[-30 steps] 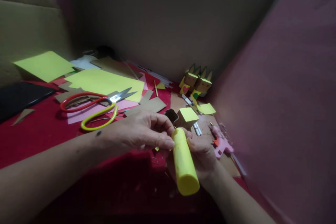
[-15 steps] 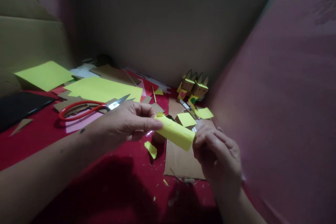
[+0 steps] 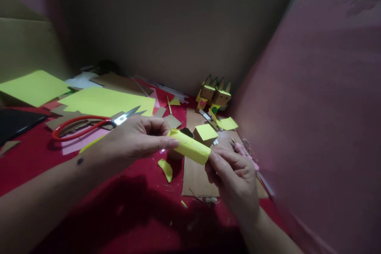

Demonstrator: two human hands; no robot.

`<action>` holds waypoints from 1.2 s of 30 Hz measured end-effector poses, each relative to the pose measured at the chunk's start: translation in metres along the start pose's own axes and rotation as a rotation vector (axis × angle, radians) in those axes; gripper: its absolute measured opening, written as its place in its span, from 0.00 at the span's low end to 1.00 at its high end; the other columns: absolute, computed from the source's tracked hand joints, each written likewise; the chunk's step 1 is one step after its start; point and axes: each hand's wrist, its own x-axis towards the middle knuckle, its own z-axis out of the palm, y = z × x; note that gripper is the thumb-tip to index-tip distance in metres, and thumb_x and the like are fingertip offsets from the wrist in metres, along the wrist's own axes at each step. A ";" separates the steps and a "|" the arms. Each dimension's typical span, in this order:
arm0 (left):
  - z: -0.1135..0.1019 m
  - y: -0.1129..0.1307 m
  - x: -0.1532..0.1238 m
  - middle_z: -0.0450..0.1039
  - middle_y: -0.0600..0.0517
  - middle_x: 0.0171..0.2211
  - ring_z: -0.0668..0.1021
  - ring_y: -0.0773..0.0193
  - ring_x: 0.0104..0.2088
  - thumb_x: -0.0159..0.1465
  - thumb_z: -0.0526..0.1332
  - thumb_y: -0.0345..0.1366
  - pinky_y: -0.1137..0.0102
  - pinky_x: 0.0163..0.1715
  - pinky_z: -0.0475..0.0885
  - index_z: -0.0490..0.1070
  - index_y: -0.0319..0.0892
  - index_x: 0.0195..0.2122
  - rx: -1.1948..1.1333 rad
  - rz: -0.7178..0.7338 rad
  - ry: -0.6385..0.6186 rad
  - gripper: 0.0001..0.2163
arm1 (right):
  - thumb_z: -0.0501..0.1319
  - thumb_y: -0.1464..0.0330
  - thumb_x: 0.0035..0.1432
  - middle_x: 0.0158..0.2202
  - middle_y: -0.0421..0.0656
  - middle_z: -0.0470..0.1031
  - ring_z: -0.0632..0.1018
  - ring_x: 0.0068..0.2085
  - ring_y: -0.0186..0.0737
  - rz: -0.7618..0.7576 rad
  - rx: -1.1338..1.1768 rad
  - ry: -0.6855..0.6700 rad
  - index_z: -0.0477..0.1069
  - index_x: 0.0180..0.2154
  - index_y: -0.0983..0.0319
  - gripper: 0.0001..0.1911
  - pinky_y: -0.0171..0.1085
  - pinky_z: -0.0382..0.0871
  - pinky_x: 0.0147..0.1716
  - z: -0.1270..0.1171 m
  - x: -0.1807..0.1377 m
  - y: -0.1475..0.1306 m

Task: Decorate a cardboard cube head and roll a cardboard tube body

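Note:
A narrow piece of yellow paper (image 3: 191, 149), bent lengthwise, is stretched between my two hands above the table. My left hand (image 3: 143, 137) pinches its left end, thumb on top. At the other end, the fingers of my right hand (image 3: 233, 168) are closed on its corner. Just behind the strip sits a small box with a yellow top (image 3: 206, 133). A brown cardboard piece (image 3: 176, 154) is partly hidden under the strip. Beside it lies a yellow paper scrap (image 3: 166, 170). Red-handled scissors (image 3: 86, 124) rest beyond my left wrist, blades pointing away to the right.
A cardboard sheet (image 3: 195, 180) lies under my right hand on the red cloth (image 3: 131, 206). Cardboard figures (image 3: 214, 95) stand at the back. Large yellow sheets (image 3: 110, 101) and a dark flat object (image 3: 19, 123) are at left. A pink pen (image 3: 242, 151) lies near the right wall.
The view has shifted slightly, so things appear further left. My right hand has turned and its fingers now pinch the strip's right end more visibly; the pink pen has come into sight.

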 end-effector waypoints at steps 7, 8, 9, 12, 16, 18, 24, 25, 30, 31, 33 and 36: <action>0.001 -0.002 0.003 0.61 0.59 0.15 0.60 0.74 0.16 0.55 0.72 0.42 0.78 0.15 0.53 0.69 0.42 0.21 -0.029 -0.006 0.019 0.15 | 0.62 0.67 0.62 0.22 0.37 0.67 0.65 0.21 0.29 0.032 0.099 -0.018 0.75 0.24 0.61 0.14 0.33 0.57 0.19 0.001 0.001 0.001; 0.001 -0.002 0.003 0.62 0.59 0.16 0.60 0.74 0.16 0.55 0.72 0.42 0.78 0.15 0.53 0.69 0.42 0.21 -0.036 -0.013 0.021 0.15 | 0.63 0.67 0.61 0.23 0.37 0.68 0.66 0.20 0.29 0.031 0.119 -0.025 0.76 0.24 0.61 0.13 0.33 0.58 0.19 0.001 0.001 0.001; 0.001 -0.002 0.003 0.62 0.59 0.16 0.60 0.74 0.16 0.54 0.73 0.42 0.78 0.15 0.53 0.70 0.42 0.21 -0.041 -0.018 0.021 0.15 | 0.63 0.68 0.61 0.23 0.37 0.69 0.66 0.20 0.28 0.028 0.133 -0.027 0.76 0.25 0.61 0.12 0.33 0.59 0.19 0.001 0.001 0.001; 0.001 -0.002 0.004 0.62 0.59 0.16 0.60 0.74 0.16 0.53 0.73 0.41 0.79 0.14 0.52 0.70 0.42 0.22 -0.053 -0.020 0.027 0.14 | 0.64 0.70 0.60 0.23 0.37 0.69 0.66 0.19 0.27 0.018 0.141 -0.023 0.77 0.26 0.61 0.10 0.32 0.59 0.18 0.001 0.001 0.003; 0.000 -0.003 0.004 0.62 0.59 0.16 0.61 0.74 0.17 0.53 0.73 0.40 0.78 0.15 0.53 0.69 0.42 0.22 -0.035 -0.031 0.032 0.14 | 0.64 0.72 0.59 0.23 0.37 0.69 0.67 0.20 0.28 0.017 0.154 -0.021 0.78 0.26 0.60 0.09 0.31 0.57 0.18 0.000 0.001 0.005; 0.001 -0.002 0.003 0.63 0.59 0.16 0.60 0.74 0.17 0.52 0.74 0.39 0.78 0.15 0.53 0.69 0.42 0.22 -0.031 -0.028 0.036 0.13 | 0.64 0.72 0.58 0.24 0.37 0.69 0.68 0.20 0.28 0.026 0.148 -0.015 0.78 0.26 0.60 0.09 0.31 0.57 0.17 0.001 0.001 0.005; 0.007 0.005 -0.002 0.62 0.58 0.16 0.60 0.72 0.18 0.54 0.72 0.37 0.76 0.16 0.52 0.68 0.42 0.22 -0.010 -0.002 0.114 0.12 | 0.65 0.69 0.57 0.22 0.38 0.68 0.66 0.19 0.28 0.050 0.083 -0.002 0.79 0.26 0.61 0.08 0.31 0.56 0.16 0.002 0.002 0.000; 0.007 0.005 -0.002 0.62 0.58 0.16 0.60 0.72 0.18 0.54 0.71 0.37 0.76 0.16 0.52 0.68 0.42 0.22 -0.009 0.003 0.123 0.12 | 0.65 0.69 0.57 0.21 0.38 0.69 0.66 0.19 0.28 0.046 0.077 -0.002 0.79 0.26 0.61 0.08 0.31 0.56 0.16 0.002 0.002 0.000; 0.003 -0.001 0.000 0.64 0.58 0.17 0.63 0.72 0.18 0.57 0.71 0.42 0.77 0.17 0.56 0.69 0.42 0.22 0.071 0.075 0.066 0.14 | 0.67 0.64 0.57 0.21 0.39 0.72 0.68 0.19 0.28 0.157 0.179 -0.039 0.76 0.23 0.62 0.13 0.30 0.56 0.16 0.000 0.004 0.001; 0.002 -0.002 0.000 0.66 0.58 0.18 0.65 0.71 0.19 0.58 0.70 0.42 0.77 0.18 0.59 0.70 0.42 0.22 0.094 0.097 0.063 0.14 | 0.67 0.61 0.57 0.19 0.39 0.71 0.67 0.18 0.27 0.212 0.225 -0.052 0.75 0.22 0.63 0.16 0.29 0.54 0.15 0.000 0.004 0.002; 0.003 -0.004 -0.001 0.72 0.56 0.21 0.70 0.70 0.22 0.59 0.70 0.40 0.78 0.21 0.63 0.71 0.42 0.23 0.111 0.140 0.068 0.12 | 0.66 0.57 0.58 0.15 0.38 0.68 0.64 0.15 0.25 0.319 0.330 -0.062 0.72 0.20 0.63 0.21 0.27 0.50 0.13 0.001 0.007 0.004; 0.005 -0.005 -0.004 0.75 0.57 0.22 0.73 0.71 0.23 0.60 0.69 0.37 0.79 0.23 0.66 0.73 0.42 0.25 0.080 0.183 0.062 0.09 | 0.67 0.53 0.55 0.14 0.38 0.69 0.63 0.13 0.25 0.480 0.485 -0.072 0.70 0.20 0.63 0.23 0.26 0.48 0.10 0.003 0.012 0.006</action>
